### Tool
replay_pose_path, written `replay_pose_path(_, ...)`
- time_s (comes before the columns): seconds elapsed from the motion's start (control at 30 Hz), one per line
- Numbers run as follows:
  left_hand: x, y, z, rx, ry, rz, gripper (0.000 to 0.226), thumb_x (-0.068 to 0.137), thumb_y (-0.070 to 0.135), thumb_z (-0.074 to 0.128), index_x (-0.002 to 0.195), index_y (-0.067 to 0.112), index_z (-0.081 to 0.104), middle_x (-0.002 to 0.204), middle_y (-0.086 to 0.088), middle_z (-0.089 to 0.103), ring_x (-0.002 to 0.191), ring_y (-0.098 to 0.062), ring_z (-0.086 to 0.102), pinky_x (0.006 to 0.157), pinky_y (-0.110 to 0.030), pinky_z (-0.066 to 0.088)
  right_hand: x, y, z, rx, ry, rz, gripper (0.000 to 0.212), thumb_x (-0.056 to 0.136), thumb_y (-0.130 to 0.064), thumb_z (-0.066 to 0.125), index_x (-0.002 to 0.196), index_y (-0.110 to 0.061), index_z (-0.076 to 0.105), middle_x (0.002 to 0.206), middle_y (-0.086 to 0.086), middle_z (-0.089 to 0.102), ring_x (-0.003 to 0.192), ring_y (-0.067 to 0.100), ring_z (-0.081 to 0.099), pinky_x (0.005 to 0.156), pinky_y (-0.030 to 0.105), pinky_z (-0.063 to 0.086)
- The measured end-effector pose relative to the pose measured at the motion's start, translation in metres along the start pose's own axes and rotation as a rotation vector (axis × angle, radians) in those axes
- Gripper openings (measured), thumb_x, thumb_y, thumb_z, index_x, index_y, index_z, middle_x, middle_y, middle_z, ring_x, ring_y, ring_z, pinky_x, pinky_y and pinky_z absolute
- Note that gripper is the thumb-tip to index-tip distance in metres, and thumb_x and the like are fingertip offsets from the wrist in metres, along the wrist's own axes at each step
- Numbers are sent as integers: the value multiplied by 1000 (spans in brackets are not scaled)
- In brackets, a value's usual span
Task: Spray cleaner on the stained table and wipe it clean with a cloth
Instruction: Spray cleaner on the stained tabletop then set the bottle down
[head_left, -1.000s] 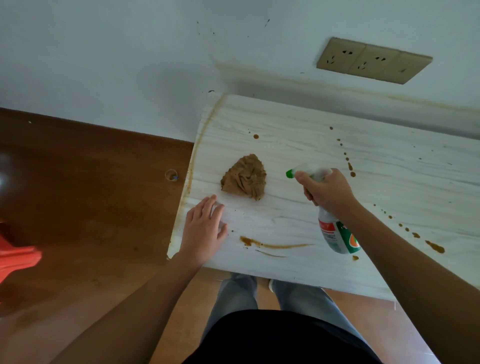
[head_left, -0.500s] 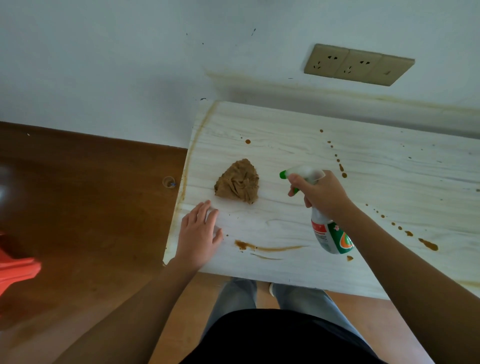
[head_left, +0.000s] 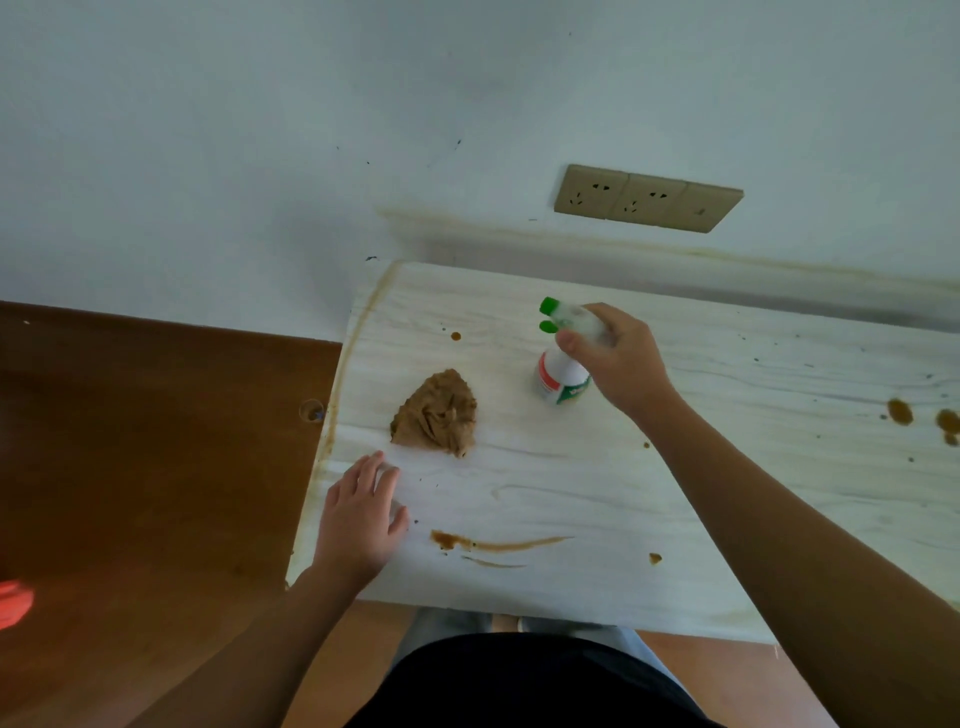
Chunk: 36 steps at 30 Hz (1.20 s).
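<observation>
A white wood-grain table carries brown stains: a long smear near the front edge, a drop at the back left and blots on the right. A crumpled brown cloth lies left of centre. My right hand grips the head of a white spray bottle with a green nozzle and a red and green label, upright just right of the cloth. My left hand lies flat on the table near the front left corner, fingers apart, just short of the cloth.
The table's back edge meets a white wall with a beige socket strip and a brown streak above the tabletop. A brown wooden floor lies to the left, with something red at the left edge. My legs are under the table's front edge.
My right hand has carried the spray bottle from the front of the table up and back, so it now stands upright right of the cloth. My left hand has stayed put.
</observation>
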<state>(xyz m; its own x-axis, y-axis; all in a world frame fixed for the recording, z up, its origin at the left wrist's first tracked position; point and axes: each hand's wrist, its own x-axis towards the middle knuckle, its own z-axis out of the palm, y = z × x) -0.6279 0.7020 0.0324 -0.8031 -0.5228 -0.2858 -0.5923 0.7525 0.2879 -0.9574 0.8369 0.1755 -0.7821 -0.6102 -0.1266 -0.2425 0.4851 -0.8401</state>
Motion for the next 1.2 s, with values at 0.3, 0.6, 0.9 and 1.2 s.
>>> replay_pose_path(0.3, 1, 1, 5, 12, 8, -26, 54, 83, 33, 80, 131, 15, 62, 149, -12, 54, 138, -34, 52, 104, -49, 50, 55, -11, 20, -106, -19, -85, 31, 91, -41, 69, 116, -23, 67, 94, -4, 68, 81, 12, 60, 69, 29, 48)
replay_pose_path(0.6, -2, 2, 13, -10, 96, -18, 53, 81, 31, 81, 128, 12, 63, 147, -14, 56, 136, -35, 54, 105, -49, 49, 103, -31, 39, -174, -26, -144, 44, 86, -47, 72, 120, -18, 68, 95, -8, 67, 78, 5, 55, 67, 19, 38)
replay_pose_path(0.9, -3, -2, 14, -31, 113, -7, 55, 82, 34, 81, 130, 13, 62, 149, -13, 55, 139, -34, 51, 107, -47, 48, 142, -73, 73, -215, -111, -160, 27, 89, -36, 71, 110, -18, 68, 82, -8, 61, 64, 0, 48, 60, 18, 37)
replay_pose_path(1.2, -4, -1, 12, -63, 125, -11, 55, 80, 35, 82, 127, 15, 63, 149, -12, 55, 138, -32, 52, 107, -46, 48, 128, -42, 72, -146, -210, 176, 42, 87, -30, 76, 124, -13, 64, 111, 0, 66, 99, 16, 62, 88, 30, 49)
